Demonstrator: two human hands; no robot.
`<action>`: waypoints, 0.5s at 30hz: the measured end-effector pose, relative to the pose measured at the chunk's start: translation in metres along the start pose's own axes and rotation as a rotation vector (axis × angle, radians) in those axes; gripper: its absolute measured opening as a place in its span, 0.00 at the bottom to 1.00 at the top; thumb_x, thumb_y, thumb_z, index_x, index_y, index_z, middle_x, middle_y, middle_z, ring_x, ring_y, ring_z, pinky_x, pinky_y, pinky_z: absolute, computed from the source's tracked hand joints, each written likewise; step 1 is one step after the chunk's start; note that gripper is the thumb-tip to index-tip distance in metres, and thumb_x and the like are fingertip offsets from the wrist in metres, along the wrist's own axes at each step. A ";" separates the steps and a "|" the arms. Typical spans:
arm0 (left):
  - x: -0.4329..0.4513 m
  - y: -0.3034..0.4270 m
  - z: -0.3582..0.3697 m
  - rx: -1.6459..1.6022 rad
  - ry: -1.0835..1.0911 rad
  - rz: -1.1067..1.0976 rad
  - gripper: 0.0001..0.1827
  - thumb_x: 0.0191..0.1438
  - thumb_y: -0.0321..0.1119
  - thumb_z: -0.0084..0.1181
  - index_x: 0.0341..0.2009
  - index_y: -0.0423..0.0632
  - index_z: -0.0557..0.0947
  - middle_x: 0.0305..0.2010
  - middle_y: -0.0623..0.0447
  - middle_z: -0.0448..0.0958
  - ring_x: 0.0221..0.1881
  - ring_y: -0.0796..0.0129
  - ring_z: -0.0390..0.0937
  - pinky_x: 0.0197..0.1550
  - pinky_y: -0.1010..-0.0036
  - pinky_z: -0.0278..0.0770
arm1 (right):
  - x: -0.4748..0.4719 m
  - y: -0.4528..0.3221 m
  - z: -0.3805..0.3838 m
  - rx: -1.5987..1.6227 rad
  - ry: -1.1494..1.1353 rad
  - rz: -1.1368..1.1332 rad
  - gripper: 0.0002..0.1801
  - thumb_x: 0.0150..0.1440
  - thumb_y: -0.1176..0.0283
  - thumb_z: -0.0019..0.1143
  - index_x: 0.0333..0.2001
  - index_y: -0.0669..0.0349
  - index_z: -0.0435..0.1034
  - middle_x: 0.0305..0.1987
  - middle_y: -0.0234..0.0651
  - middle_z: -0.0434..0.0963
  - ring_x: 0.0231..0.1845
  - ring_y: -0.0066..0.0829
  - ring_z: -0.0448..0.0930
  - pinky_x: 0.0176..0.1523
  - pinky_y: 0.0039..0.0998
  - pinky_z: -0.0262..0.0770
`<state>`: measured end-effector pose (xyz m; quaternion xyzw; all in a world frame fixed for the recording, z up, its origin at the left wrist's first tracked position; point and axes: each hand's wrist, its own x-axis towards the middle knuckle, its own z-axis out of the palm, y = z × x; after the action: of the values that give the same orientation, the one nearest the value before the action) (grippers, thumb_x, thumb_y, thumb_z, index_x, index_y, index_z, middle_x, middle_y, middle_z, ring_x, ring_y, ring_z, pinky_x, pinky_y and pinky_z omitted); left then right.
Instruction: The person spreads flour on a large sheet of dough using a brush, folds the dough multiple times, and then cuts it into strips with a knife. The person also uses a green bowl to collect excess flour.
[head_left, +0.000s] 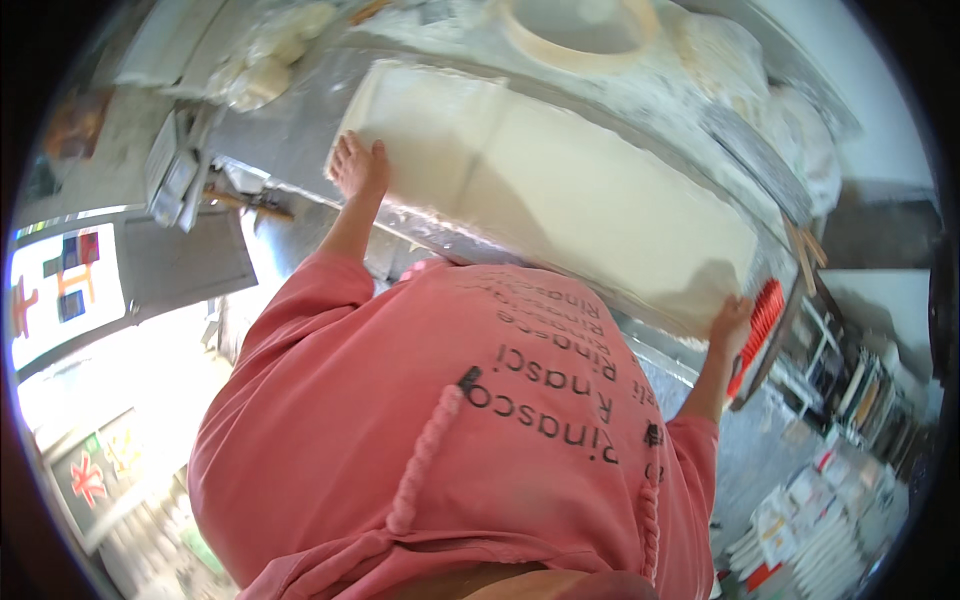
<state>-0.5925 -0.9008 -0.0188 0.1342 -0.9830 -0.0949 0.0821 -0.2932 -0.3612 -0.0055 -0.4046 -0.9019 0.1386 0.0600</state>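
A long, pale sheet of dough (600, 195) lies flat across the floured work table. Its left part looks like a separate or overlapping layer, with a seam across the sheet. My left hand (360, 165) rests at the sheet's left end, fingers spread a little. At the right end, my right hand (731, 322) is at the near corner, its fingers bent; whether they pinch the edge is too small to tell. Just right of that hand is a brush with red bristles (761, 322).
A large round sieve or hoop (577, 56) stands beyond the sheet. Plastic bags (720, 60) lie at the back right, and bagged pale lumps (266, 75) at the back left. Wooden sticks (802, 255) rest near the table's right end. Stacked packages (802, 517) are at the lower right.
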 end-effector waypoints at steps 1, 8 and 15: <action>0.006 -0.005 -0.008 0.005 -0.063 -0.110 0.32 0.50 0.49 0.49 0.57 0.47 0.64 0.63 0.48 0.58 0.63 0.53 0.53 0.62 0.58 0.51 | 0.001 -0.001 0.002 0.002 0.013 0.008 0.15 0.58 0.59 0.41 0.34 0.62 0.64 0.33 0.55 0.72 0.35 0.57 0.73 0.36 0.50 0.65; 0.025 -0.021 -0.029 0.078 -0.136 -0.163 0.25 0.49 0.49 0.50 0.52 0.55 0.72 0.55 0.50 0.66 0.58 0.55 0.60 0.58 0.62 0.56 | -0.013 0.009 0.002 0.053 0.114 0.008 0.16 0.54 0.59 0.48 0.37 0.60 0.63 0.36 0.51 0.74 0.36 0.52 0.76 0.37 0.46 0.69; 0.024 -0.009 -0.021 -0.111 -0.087 -0.166 0.16 0.46 0.45 0.52 0.38 0.51 0.77 0.45 0.47 0.73 0.46 0.52 0.71 0.48 0.62 0.67 | -0.022 -0.001 -0.012 0.062 0.009 0.106 0.17 0.52 0.62 0.51 0.40 0.62 0.64 0.38 0.51 0.73 0.36 0.51 0.75 0.39 0.45 0.69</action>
<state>-0.6094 -0.9193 0.0025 0.2062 -0.9644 -0.1613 0.0384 -0.2766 -0.3760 0.0064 -0.4502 -0.8743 0.1678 0.0692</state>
